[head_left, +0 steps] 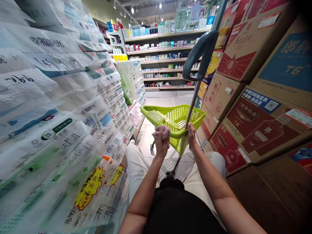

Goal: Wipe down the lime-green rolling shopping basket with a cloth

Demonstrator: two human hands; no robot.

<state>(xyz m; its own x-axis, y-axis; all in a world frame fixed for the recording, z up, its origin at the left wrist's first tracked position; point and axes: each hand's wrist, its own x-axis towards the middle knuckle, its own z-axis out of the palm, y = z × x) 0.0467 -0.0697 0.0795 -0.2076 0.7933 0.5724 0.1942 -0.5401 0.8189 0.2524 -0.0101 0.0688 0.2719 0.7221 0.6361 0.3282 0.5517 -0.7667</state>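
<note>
A lime-green shopping cart (179, 118) with a latticed basket stands in front of me, between my knees. My left hand (161, 144) is closed round a crumpled pinkish cloth (164, 132), which lies against the cart's near rim at its left part. My right hand (191, 135) grips the rim by the foot of the grey pole (194, 97). That pole rises to a dark grey-blue loop handle (200, 55). Below the basket, caster wheels (170, 173) rest on the tiled floor.
Stacked packs of tissue paper (80, 113) rise close on my left. Cardboard cartons (263, 120) are piled close on my right. At the aisle's far end, shelves (168, 60) hold rows of small boxes and bottles. Pale floor tiles (165, 94) run between.
</note>
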